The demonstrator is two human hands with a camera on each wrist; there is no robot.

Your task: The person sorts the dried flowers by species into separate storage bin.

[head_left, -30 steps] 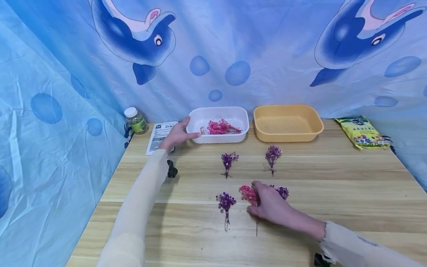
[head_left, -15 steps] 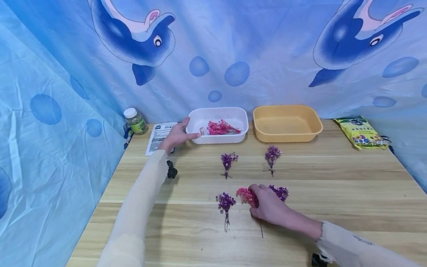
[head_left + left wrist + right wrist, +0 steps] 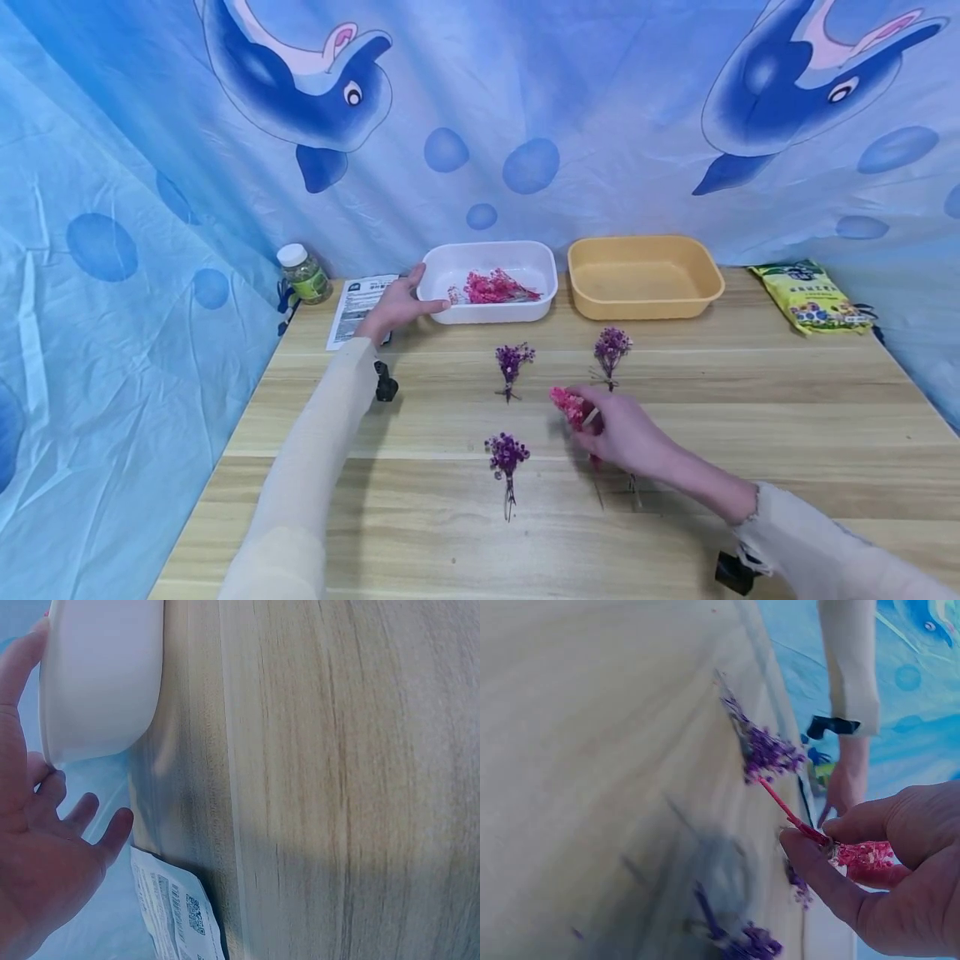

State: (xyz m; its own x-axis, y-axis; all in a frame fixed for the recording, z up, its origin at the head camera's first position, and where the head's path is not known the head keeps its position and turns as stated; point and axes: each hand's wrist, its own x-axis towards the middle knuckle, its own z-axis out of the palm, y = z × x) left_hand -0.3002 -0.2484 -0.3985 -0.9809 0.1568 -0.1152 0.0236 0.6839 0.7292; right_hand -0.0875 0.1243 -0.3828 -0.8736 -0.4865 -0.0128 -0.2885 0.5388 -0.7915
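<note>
My right hand (image 3: 633, 433) pinches a small bunch of pink dried flowers (image 3: 567, 406) by its stems between thumb and fingers, above the table. In the right wrist view the bare stem end (image 3: 780, 801) points away from the fingertips. My left hand (image 3: 397, 308) holds the left end of a white plastic basin (image 3: 495, 312), thumb at the near rim and fingers at the outer corner. More pink flowers (image 3: 495, 286) lie in that basin. Purple bunches lie on the table: one back left (image 3: 513, 362), one back right (image 3: 612, 346), one front left (image 3: 507, 454); another is mostly hidden under my right hand.
An orange-yellow basin (image 3: 647, 307) stands right of the white one. At the back right lies a yellow-green packet (image 3: 810, 296). A lidded jar (image 3: 306, 275) and a printed sheet (image 3: 360, 308) are at the back left, before a blue curtain (image 3: 480, 108).
My right hand has raised the pink bunch off the table and moved slightly back, now covering the front-right purple bunch's head. The left hand keeps its place on the white basin.
</note>
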